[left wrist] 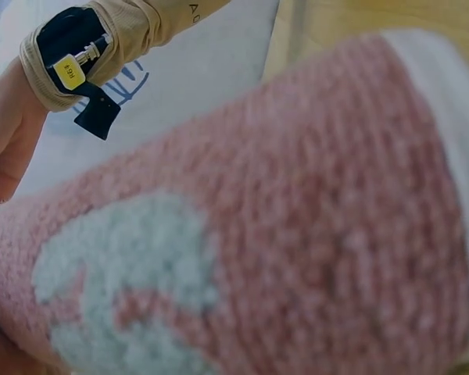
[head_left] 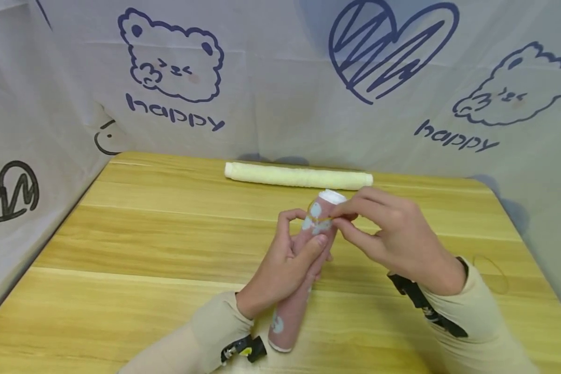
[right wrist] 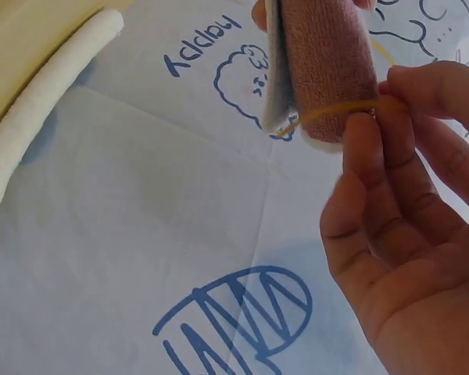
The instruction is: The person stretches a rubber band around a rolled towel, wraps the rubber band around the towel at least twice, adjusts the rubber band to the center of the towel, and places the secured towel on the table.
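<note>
A rolled pink towel (head_left: 293, 311) with pale blue patches and white ends stands tilted over the table, its far end raised. My left hand (head_left: 282, 267) grips it around the middle, thumb on top. A thin yellow rubber band (right wrist: 328, 111) loops around the towel near its far end. Thumb and fingers of my right hand (head_left: 397, 234) pinch that band at the towel's right side. In the right wrist view, the band stretches across the roll, with a loose towel edge (right wrist: 275, 86) beside it. The left wrist view is filled by the towel's near end.
A long pale yellow rolled towel (head_left: 299, 175) lies along the back edge of the wooden table (head_left: 135, 234). Another thin rubber band (head_left: 505, 278) lies on the right, beside my right sleeve. White cloth with drawings (head_left: 276, 104) hangs behind the table.
</note>
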A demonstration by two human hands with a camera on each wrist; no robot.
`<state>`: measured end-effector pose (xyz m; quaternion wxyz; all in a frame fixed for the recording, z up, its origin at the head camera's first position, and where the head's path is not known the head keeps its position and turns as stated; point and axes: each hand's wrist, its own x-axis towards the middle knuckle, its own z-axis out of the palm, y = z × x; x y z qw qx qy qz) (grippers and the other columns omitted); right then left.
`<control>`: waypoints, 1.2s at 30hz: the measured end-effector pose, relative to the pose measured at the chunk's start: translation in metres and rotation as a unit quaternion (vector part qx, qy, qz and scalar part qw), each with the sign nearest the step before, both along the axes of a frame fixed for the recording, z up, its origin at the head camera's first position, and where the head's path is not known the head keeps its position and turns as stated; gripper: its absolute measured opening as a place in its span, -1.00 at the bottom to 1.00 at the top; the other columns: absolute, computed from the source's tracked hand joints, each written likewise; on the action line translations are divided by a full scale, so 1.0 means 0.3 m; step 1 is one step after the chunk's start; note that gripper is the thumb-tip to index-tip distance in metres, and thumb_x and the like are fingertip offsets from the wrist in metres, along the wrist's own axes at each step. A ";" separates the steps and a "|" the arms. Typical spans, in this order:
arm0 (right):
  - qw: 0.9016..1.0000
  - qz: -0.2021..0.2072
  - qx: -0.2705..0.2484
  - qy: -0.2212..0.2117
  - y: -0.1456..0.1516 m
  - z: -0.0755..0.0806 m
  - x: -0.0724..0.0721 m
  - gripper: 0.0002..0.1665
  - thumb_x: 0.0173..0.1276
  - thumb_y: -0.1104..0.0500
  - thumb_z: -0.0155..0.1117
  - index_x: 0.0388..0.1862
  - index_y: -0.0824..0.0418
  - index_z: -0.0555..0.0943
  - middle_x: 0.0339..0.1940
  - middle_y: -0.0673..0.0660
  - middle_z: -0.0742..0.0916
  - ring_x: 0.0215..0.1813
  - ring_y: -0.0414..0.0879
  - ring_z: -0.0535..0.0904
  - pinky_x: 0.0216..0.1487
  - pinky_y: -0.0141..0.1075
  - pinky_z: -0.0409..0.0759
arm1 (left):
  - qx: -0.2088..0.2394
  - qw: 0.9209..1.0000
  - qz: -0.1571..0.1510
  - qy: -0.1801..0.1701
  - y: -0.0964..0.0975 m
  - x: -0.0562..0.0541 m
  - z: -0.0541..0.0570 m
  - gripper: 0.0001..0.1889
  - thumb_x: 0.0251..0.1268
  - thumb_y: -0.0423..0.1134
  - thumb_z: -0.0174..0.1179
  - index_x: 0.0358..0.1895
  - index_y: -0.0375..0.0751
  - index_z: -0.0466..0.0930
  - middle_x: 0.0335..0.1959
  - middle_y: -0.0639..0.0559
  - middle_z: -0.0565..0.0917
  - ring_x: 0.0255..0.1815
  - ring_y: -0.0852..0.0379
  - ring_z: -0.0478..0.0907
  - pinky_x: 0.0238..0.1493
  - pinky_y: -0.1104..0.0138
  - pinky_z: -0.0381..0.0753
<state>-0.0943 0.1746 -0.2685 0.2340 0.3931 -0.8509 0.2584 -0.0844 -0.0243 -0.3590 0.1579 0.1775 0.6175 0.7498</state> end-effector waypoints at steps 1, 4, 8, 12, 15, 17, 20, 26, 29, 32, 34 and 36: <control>1.000 -0.001 -0.005 -0.001 0.000 -0.003 0.000 -0.69 0.14 0.40 0.55 -0.15 0.13 0.79 -0.28 -0.01 0.78 -0.28 -0.22 0.73 -0.15 -0.61 0.64 | -0.001 1.000 0.000 0.000 0.000 0.000 -0.002 -0.49 0.64 -0.10 0.04 0.42 0.21 -0.03 -0.21 -0.32 0.71 -0.54 0.10 0.59 -0.47 0.33 0.67; 1.000 -0.001 -0.015 -0.007 -0.005 -0.013 0.000 -0.68 0.14 0.38 0.57 -0.13 0.13 0.79 -0.27 0.01 0.77 -0.29 -0.21 0.71 -0.20 -0.63 0.63 | -0.001 1.000 0.001 0.006 0.001 -0.001 -0.007 -0.38 0.64 -0.12 0.05 0.51 0.36 -0.10 -0.17 -0.30 0.73 -0.48 0.05 0.62 -0.47 0.19 0.72; 1.000 -0.006 -0.013 -0.006 -0.011 -0.029 0.002 -0.73 0.15 0.34 0.59 -0.17 0.13 0.79 -0.25 0.02 0.77 -0.29 -0.20 0.66 -0.28 -0.59 0.58 | -0.002 1.000 -0.002 0.014 0.004 0.000 -0.011 -0.40 0.65 -0.13 0.03 0.51 0.38 -0.06 -0.12 -0.30 0.73 -0.45 0.04 0.63 -0.46 0.08 0.74; 1.000 -0.017 -0.005 0.001 -0.010 -0.042 0.004 -0.76 0.14 0.30 0.60 -0.20 0.12 0.79 -0.25 0.02 0.76 -0.26 -0.20 0.64 -0.29 -0.52 0.58 | 0.002 1.000 -0.005 0.009 0.007 0.000 -0.014 -0.56 0.66 -0.11 0.01 0.40 0.22 0.05 -0.14 -0.27 0.71 -0.51 0.08 0.58 -0.47 0.18 0.72; 1.000 -0.022 -0.006 0.001 -0.006 -0.050 0.004 -0.73 0.14 0.30 0.60 -0.15 0.13 0.80 -0.24 0.02 0.76 -0.21 -0.18 0.66 -0.23 -0.51 0.61 | 0.005 1.000 -0.006 0.006 0.008 -0.001 -0.016 -0.57 0.66 -0.11 0.02 0.37 0.19 0.05 -0.15 -0.24 0.70 -0.53 0.10 0.57 -0.47 0.17 0.72; 1.000 -0.024 -0.010 0.001 -0.002 -0.057 0.003 -0.72 0.16 0.31 0.59 -0.13 0.13 0.80 -0.26 0.01 0.77 -0.19 -0.17 0.66 -0.19 -0.50 0.63 | 0.001 1.000 -0.004 0.006 0.007 -0.002 -0.017 -0.55 0.65 -0.11 0.03 0.39 0.21 0.04 -0.16 -0.24 0.70 -0.54 0.11 0.57 -0.47 0.13 0.74; 0.999 -0.030 -0.018 0.000 0.006 -0.068 0.000 -0.78 0.19 0.32 0.54 -0.18 0.14 0.78 -0.32 -0.01 0.76 -0.20 -0.18 0.65 -0.16 -0.49 0.62 | -0.007 1.000 0.000 0.005 0.008 -0.004 -0.019 -0.52 0.65 -0.09 0.03 0.43 0.26 0.02 -0.15 -0.26 0.72 -0.55 0.10 0.59 -0.45 0.06 0.76; 0.999 -0.032 -0.022 -0.008 0.032 -0.089 -0.006 -0.82 0.13 0.36 0.40 -0.32 0.14 0.66 -0.36 -0.04 0.75 -0.19 -0.19 0.60 -0.14 -0.49 0.57 | -0.012 1.000 -0.005 0.010 0.009 -0.005 -0.025 -0.62 0.68 -0.07 -0.04 0.35 0.20 0.04 -0.13 -0.42 0.71 -0.57 -0.06 0.60 -0.48 0.08 0.74; 0.999 -0.027 -0.018 -0.010 0.043 -0.097 -0.010 -0.77 0.06 0.40 0.35 -0.34 0.13 0.61 -0.34 -0.03 0.74 -0.15 -0.18 0.59 -0.10 -0.50 0.57 | -0.001 1.000 -0.014 0.012 0.008 -0.002 -0.025 -0.66 0.70 -0.06 -0.08 0.32 0.15 0.04 -0.12 -0.53 0.67 -0.59 0.04 0.58 -0.51 0.20 0.71; 0.999 -0.026 -0.018 -0.010 0.049 -0.101 -0.014 -0.78 0.06 0.39 0.35 -0.35 0.13 0.60 -0.33 -0.03 0.75 -0.12 -0.16 0.59 -0.08 -0.48 0.59 | 0.020 1.000 -0.021 0.009 0.006 0.000 -0.020 -0.68 0.71 -0.08 -0.11 0.32 0.10 0.04 -0.14 -0.60 0.63 -0.61 0.15 0.57 -0.51 0.27 0.69; 0.999 -0.029 -0.016 -0.014 0.053 -0.103 -0.016 -0.84 0.11 0.35 0.35 -0.35 0.14 0.62 -0.33 -0.03 0.76 -0.12 -0.16 0.60 -0.09 -0.47 0.59 | 0.038 0.999 -0.025 0.008 0.003 0.000 -0.017 -0.70 0.72 -0.10 -0.14 0.32 0.06 0.05 -0.16 -0.64 0.61 -0.62 0.18 0.56 -0.51 0.29 0.68; 0.999 -0.030 -0.015 -0.019 0.055 -0.105 -0.018 -0.89 0.16 0.32 0.35 -0.34 0.15 0.63 -0.32 -0.03 0.75 -0.13 -0.16 0.60 -0.11 -0.46 0.59 | 0.056 0.998 -0.031 0.005 0.001 0.001 -0.010 -0.73 0.72 -0.12 -0.16 0.30 0.06 0.08 -0.23 -0.55 0.62 -0.62 0.21 0.56 -0.52 0.34 0.66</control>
